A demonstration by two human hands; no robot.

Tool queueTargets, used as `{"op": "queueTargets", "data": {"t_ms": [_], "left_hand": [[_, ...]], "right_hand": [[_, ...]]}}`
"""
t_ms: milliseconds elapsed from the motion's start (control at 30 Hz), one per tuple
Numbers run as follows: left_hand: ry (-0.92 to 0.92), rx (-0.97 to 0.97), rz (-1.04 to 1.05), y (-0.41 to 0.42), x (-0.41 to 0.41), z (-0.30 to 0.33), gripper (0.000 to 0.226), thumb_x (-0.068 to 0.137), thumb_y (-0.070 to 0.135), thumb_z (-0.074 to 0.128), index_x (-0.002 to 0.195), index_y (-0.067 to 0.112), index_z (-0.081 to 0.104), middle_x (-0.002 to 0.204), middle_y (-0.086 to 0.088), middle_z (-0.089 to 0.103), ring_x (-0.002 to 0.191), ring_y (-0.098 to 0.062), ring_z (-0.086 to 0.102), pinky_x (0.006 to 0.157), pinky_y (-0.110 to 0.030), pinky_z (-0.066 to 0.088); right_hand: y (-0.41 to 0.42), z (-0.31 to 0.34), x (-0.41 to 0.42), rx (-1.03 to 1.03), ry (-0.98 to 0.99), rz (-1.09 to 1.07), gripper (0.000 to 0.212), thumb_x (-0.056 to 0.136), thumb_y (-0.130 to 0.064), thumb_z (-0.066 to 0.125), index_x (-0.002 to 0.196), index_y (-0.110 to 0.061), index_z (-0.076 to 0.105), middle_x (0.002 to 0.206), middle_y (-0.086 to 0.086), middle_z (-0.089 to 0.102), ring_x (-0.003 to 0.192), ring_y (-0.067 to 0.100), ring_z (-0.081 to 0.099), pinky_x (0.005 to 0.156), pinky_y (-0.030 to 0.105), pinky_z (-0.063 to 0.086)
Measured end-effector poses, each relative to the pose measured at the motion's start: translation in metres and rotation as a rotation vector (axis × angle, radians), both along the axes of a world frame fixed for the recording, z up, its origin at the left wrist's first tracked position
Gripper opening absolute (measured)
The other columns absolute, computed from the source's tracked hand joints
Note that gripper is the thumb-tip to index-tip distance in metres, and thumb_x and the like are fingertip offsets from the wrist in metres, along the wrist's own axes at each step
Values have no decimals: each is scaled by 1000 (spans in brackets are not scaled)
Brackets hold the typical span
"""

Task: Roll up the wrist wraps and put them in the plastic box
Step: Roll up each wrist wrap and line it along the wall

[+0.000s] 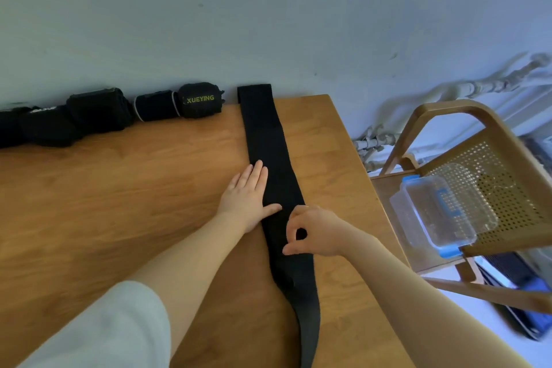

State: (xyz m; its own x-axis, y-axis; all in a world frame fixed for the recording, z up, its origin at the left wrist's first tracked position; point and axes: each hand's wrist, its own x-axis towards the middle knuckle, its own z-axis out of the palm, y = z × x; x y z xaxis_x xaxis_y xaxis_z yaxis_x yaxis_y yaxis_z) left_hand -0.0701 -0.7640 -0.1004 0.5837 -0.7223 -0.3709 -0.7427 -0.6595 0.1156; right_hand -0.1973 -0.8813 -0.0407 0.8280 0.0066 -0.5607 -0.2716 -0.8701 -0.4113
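Wrap laid flat along the table

Head view: the black wrap is pressed by the left hand, fingers spread flat, and pinched by the right hand; the plastic box is seen at three o'clock, on the chair.

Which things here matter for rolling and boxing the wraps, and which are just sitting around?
Job:
unrolled wrist wrap
left hand
right hand
rolled wraps
plastic box

Bystanders:
chair
table
wall pipes
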Motion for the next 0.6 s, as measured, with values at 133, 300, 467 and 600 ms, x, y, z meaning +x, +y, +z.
{"op": "queueTargets", "data": {"t_ms": [133,300,467,600], "left_hand": [[-53,36,39,0,-8,7,82,94,62,27,150,16,-11,158,-3,-17,146,-20,-10,118,-37,0],[-58,-377,-48,8,-55,27,49,100,35,40,143,12,37,151,-6,30,137,-25,29,108,-35,29],[173,-438,-119,49,-127,32,44,100,33,41,140,15,43,145,1,40,134,-18,35,108,-28,31],[81,42,-203,70,-158,15,87,91,62,38,152,15,-3,157,-1,-19,146,-18,-13,118,-34,1]], "right_hand": [[11,-9,-34,50,-100,-156,24,89,-44,59,106,-28,66,126,-5,47,119,13,40,101,33,39],[26,-14,-81,-63,-288,-442,43,89,-39,61,128,-25,49,123,-5,44,105,10,52,84,22,48],[39,-26,-127,-185,-312,-317,54,91,-37,60,138,-24,35,138,-1,32,125,16,41,93,26,46],[48,-35,-166,-277,-385,84,42,87,-36,64,126,-22,53,140,4,39,129,23,41,99,36,44]]}}
